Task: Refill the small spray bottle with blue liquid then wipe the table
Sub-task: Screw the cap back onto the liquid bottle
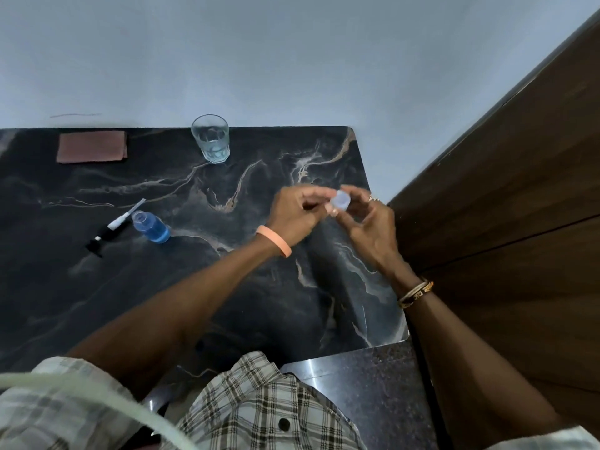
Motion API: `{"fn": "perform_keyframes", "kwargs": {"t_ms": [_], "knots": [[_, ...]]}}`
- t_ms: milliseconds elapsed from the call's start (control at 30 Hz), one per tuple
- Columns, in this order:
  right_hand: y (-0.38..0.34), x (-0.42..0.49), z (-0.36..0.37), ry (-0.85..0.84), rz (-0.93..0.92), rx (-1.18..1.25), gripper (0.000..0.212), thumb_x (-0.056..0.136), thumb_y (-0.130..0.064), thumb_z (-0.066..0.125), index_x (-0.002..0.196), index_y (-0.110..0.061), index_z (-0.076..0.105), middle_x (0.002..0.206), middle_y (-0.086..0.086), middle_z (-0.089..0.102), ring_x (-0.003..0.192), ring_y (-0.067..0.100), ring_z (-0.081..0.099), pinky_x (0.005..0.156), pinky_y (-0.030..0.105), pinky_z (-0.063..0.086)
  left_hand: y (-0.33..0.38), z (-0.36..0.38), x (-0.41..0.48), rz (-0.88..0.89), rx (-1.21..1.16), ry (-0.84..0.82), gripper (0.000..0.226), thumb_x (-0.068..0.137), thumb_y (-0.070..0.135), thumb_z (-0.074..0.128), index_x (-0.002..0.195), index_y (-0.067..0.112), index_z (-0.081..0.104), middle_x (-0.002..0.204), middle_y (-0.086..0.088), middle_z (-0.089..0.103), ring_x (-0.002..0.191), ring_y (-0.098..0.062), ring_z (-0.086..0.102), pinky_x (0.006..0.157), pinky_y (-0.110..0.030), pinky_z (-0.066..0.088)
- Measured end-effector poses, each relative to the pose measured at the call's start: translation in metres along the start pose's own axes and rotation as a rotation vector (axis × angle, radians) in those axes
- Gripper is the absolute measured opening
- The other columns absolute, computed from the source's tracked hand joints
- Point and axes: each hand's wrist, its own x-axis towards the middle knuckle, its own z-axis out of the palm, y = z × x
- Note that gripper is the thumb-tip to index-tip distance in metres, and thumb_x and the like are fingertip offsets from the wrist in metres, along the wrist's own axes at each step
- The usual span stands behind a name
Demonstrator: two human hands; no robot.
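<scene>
Two curled hands [292, 217] [370, 227] around translucent cap [339, 203]

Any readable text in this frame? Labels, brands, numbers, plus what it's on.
Bracelet on the right wrist: lettering on the band, too blurred to read.
Small spray bottle, glass, cloth: no text visible.
Pale cap held in the right hand: no text visible.

Spray bottle [151, 227] beside pump head [107, 227] — glass [211, 138] behind.
</scene>
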Motion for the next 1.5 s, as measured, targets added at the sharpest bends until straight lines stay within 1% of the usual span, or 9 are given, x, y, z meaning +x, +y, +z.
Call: {"fn": "perform_keyframes", "kwargs": {"t_ms": [100,333,400,467,533,733,1000,1333,1500], "knots": [[-0.027,0.027,0.002,0.049,-0.096,-0.050,0.036,0.084,-0.029,0.079,0.116,-0.019,0.067,0.115,-0.001,0.063,0.099,0.002,0.064,0.080,0.018,0.055,0.021,-0.014,0.017,0.068,0.035,0.079,0.026,0.078,0.004,0.076,0.099,0.020,0.074,0.100,0.000,0.074,0.090,-0.012,0.071,0.082,-0.033,0.058],[-0.040,0.051,0.022,-0.090,-0.056,-0.224,0.036,0.082,-0.016,0.080,0.116,-0.015,0.070,0.109,-0.004,0.070,0.100,0.008,0.065,0.089,0.030,0.056,0.011,-0.038,0.029,-0.006,0.198,0.128,0.024,0.082,-0.006,0.068,0.101,0.007,0.074,0.103,-0.005,0.073,0.093,-0.013,0.070,0.088,-0.037,0.057],[-0.035,0.048,0.028,-0.118,-0.056,-0.269,0.036,0.083,-0.019,0.079,0.118,-0.014,0.070,0.110,-0.002,0.071,0.101,0.011,0.066,0.085,0.021,0.054,0.002,-0.040,0.025,-0.017,0.236,0.117,0.026,0.082,-0.008,0.067,0.102,0.006,0.074,0.103,-0.005,0.073,0.094,-0.012,0.070,0.089,-0.035,0.057],[-0.031,0.045,0.030,-0.119,-0.069,-0.360,0.041,0.085,-0.022,0.077,0.124,-0.013,0.068,0.118,0.004,0.070,0.107,0.015,0.064,0.075,0.000,0.041,-0.004,-0.040,0.022,-0.026,0.255,0.103,0.027,0.082,-0.007,0.066,0.103,0.007,0.074,0.104,-0.004,0.073,0.094,-0.011,0.070,0.089,-0.033,0.056],[-0.029,0.045,0.031,-0.115,-0.074,-0.413,0.043,0.087,-0.022,0.075,0.128,-0.013,0.066,0.120,0.007,0.069,0.107,0.017,0.064,0.065,-0.005,0.034,-0.006,-0.038,0.019,-0.036,0.245,0.103,0.027,0.083,-0.006,0.066,0.105,0.007,0.073,0.105,-0.004,0.073,0.095,-0.010,0.069,0.090,-0.031,0.056],[-0.030,0.042,0.029,-0.133,-0.100,-0.442,0.044,0.087,-0.020,0.074,0.129,-0.013,0.065,0.119,0.009,0.068,0.104,0.020,0.066,0.079,0.018,0.045,-0.006,-0.036,0.013,-0.020,0.217,0.106,0.027,0.083,-0.005,0.066,0.105,0.009,0.073,0.103,-0.004,0.072,0.092,-0.011,0.070,0.087,-0.031,0.057],[-0.034,0.038,0.032,-0.161,-0.105,-0.492,0.044,0.093,-0.016,0.067,0.136,-0.012,0.059,0.125,0.013,0.063,0.112,0.025,0.061,0.090,0.034,0.053,-0.017,-0.034,0.005,-0.085,0.174,0.097,0.047,0.073,-0.007,0.072,0.111,0.020,0.070,0.098,0.005,0.071,0.086,-0.006,0.068,0.081,-0.022,0.057],[-0.036,0.035,0.035,-0.217,-0.133,-0.473,0.039,0.094,-0.012,0.066,0.132,-0.011,0.060,0.122,0.012,0.062,0.112,0.024,0.060,0.094,0.036,0.053,-0.020,-0.031,0.008,-0.090,0.236,0.096,0.062,0.068,-0.008,0.077,0.124,0.015,0.065,0.108,-0.001,0.070,0.090,-0.006,0.066,0.078,-0.015,0.054],[-0.035,0.037,0.036,-0.198,-0.137,-0.458,0.037,0.095,-0.013,0.064,0.131,-0.010,0.060,0.122,0.013,0.062,0.112,0.025,0.059,0.091,0.030,0.049,-0.020,-0.031,0.009,-0.102,0.236,0.088,0.061,0.069,-0.005,0.079,0.124,0.015,0.064,0.110,-0.002,0.070,0.095,-0.010,0.066,0.084,-0.021,0.056]]}}
